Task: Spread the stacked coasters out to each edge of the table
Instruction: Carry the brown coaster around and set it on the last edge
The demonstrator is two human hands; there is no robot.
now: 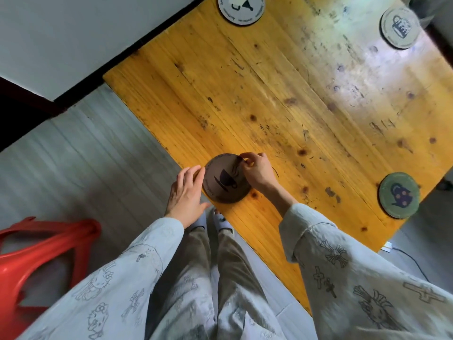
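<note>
A brown round coaster [225, 182] with a dark cup print lies at the near left edge of the wooden table [282, 99]. My right hand [256, 169] pinches its far right rim with fingertips. My left hand [187, 195] rests with spread fingers against its left rim, partly off the table's edge. A white coaster [241, 8] sits at the far left edge, a grey coaster [400, 27] at the far right corner, and a green coaster [398, 195] with a teapot print near the right edge.
A red plastic stool [36, 256] stands on the grey floor to my left. A white wall with a dark skirting runs along the table's far left side. A cable [409, 258] lies on the floor at the right.
</note>
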